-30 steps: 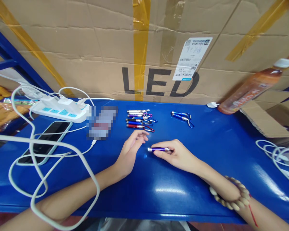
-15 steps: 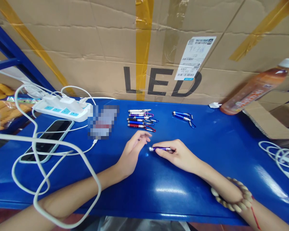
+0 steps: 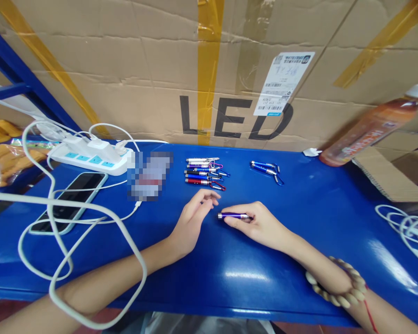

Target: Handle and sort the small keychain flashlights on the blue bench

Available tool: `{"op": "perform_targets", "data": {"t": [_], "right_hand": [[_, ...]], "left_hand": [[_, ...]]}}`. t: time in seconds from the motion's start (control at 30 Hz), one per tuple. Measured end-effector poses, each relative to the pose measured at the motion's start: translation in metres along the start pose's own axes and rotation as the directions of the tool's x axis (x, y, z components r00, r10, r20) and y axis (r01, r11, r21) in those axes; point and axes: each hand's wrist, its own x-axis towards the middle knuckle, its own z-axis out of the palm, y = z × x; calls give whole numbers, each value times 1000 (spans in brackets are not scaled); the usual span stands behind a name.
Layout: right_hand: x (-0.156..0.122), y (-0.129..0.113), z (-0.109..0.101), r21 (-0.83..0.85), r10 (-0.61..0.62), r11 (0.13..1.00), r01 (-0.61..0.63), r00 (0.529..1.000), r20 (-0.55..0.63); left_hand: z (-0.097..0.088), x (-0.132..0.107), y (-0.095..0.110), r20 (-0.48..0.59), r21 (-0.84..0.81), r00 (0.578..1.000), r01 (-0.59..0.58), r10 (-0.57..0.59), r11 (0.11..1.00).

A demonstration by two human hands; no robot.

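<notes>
Your right hand [image 3: 256, 220] has 1 slim purple metal penlight [image 3: 233, 215] pinched between thumb and fingers, lying roughly level, front end toward your other side. Can't tell if it touches the glossy blue table [image 3: 209, 287] or is just above it. Left hand [image 3: 191, 220] holds nothing I can see: fingers loosely curled, just beside the penlight's front end, not touching it.

Progress: 1 piece being handled, in neither group. Past your left hand, about 6 thin clip-ended metal penlights [image 3: 198, 177] (silver, purple, blue, black, red) lie side by side in a row; rough count, they overlap. To the right, well apart from that row, 2 shiny blue clip-ended penlights [image 3: 262, 168] lie at an angle to each other. My read: you're partway, 1 group done and 1 left, but nothing here shows which is which
</notes>
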Motion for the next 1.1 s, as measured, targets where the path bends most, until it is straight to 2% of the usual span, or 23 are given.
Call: {"op": "perform_targets", "data": {"t": [0.8, 1.1], "right_hand": [[1, -1, 1, 23, 33, 999, -34, 999, 35], [1, 0, -1, -50, 2, 999, -1, 1000, 12]], "left_hand": [[0, 1, -3, -1, -5, 1000, 13, -13, 1000], [-1, 2, 0, 1, 15, 1000, 10, -10, 1000]]}}
